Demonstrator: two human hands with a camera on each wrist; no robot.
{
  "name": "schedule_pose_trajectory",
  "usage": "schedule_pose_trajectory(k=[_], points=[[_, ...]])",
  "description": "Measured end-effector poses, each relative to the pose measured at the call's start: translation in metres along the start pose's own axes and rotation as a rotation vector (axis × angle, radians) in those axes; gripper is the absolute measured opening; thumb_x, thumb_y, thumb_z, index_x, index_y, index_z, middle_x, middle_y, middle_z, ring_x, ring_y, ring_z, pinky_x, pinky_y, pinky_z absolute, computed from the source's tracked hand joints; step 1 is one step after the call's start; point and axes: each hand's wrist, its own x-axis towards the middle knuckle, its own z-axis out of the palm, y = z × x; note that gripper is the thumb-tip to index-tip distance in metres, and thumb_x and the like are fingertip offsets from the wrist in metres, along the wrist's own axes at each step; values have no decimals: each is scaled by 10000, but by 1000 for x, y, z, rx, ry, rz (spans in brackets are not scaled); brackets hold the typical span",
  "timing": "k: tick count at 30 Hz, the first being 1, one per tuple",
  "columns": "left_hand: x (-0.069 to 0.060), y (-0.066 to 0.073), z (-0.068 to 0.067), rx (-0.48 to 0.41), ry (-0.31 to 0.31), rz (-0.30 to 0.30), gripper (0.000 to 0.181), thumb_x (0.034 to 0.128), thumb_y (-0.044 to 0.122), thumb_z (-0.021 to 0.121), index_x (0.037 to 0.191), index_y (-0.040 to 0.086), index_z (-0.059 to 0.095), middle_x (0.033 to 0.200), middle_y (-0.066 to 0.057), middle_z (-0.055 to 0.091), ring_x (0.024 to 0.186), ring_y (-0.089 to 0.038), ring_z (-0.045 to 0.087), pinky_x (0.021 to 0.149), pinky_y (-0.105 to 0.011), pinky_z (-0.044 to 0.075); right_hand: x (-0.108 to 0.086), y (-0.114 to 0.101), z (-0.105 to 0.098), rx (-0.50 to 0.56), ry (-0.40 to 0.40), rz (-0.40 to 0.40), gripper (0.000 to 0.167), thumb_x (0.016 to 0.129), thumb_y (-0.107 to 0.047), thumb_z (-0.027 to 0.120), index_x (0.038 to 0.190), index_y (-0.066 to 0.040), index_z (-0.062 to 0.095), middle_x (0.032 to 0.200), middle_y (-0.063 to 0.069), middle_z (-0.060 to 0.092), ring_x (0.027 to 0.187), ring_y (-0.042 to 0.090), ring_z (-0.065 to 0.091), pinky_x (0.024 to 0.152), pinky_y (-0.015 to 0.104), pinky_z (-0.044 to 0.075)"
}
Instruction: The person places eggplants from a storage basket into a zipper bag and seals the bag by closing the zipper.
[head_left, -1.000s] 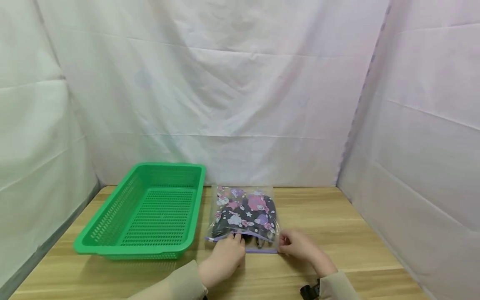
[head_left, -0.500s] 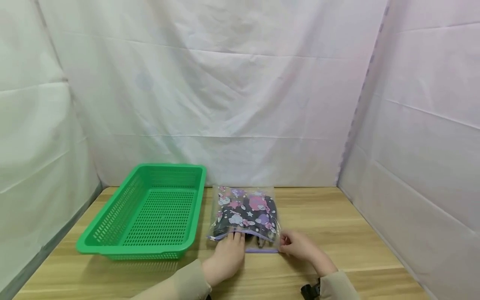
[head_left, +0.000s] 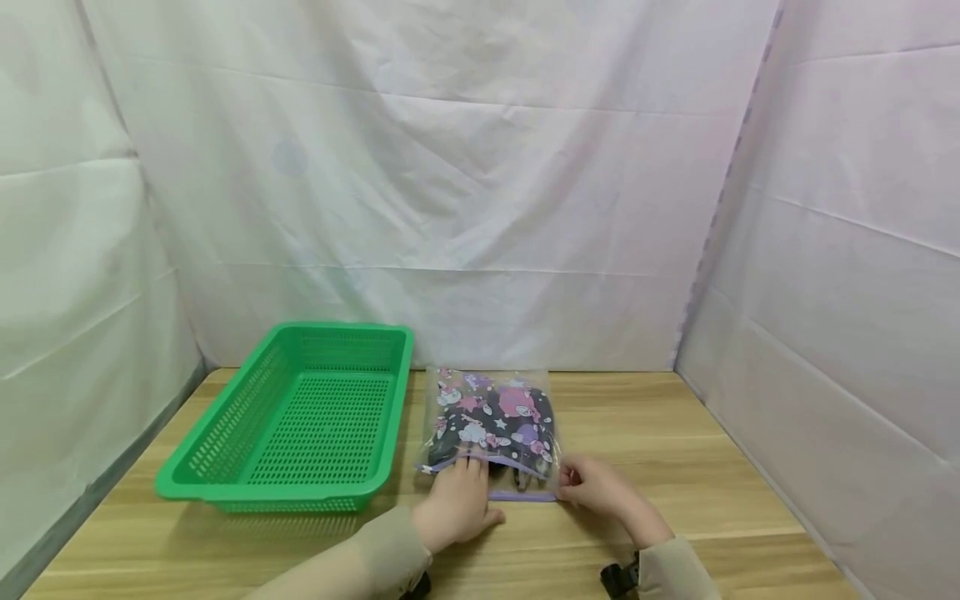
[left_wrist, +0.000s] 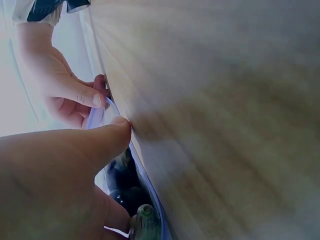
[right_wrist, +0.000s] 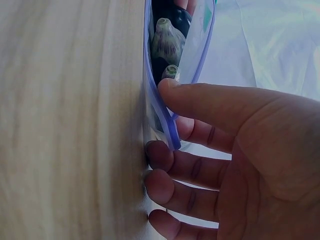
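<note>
A clear zip bag (head_left: 491,417) with a cartoon print and purple zip edges lies on the table, its mouth parted toward me. Dark, glossy eggplants with pale green caps show inside; one eggplant (right_wrist: 168,42) appears in the right wrist view. My left hand (head_left: 456,500) has its fingers extended in the mouth, under the upper zip edge, with the thumb outside; the fingertips are partly hidden. At the bag's near right corner, my right hand (head_left: 596,485) pinches the zip edge (right_wrist: 172,132) between thumb and index finger, the other fingers loosely curled against the table.
A green slotted plastic basket (head_left: 262,492) stands on the wooden table (head_left: 675,500) to the left of the bag. White cloth sheets (head_left: 480,192) hang behind and along both sides.
My left hand has shifted slightly deeper into the bag's mouth, and its thumb now sticks out to the right. The right hand keeps its place at the corner.
</note>
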Motion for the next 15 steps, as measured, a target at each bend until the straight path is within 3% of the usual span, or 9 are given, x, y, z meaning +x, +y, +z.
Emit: schedule_pose_trajectory(k=[6,10,15], points=[[8,-2,2,-4,-37,2,925,816,703,570,1305,-82,545,1306,-216,538,1060,-318,572,751,-376,538,0,1,0,-1,-2,8,182,828,-130,710,766,-141,539,667,-45,538,570,106,490,513,269,432],[16,-8,6,-96,-70,3,870,805,667,622,1257,-76,582,1228,-212,574,1004,-317,587,728,-394,545,1,1,0,-10,-4,7,186,833,-136,709,760,-149,539,658,-47,542,558,106,495,507,276,435],[24,-15,7,-203,-106,11,816,800,623,664,1235,-64,599,1204,-214,593,1056,-353,581,797,-430,533,1,-1,0,-8,-5,-5,187,834,-135,712,759,-142,540,653,-42,542,550,104,494,506,278,431]])
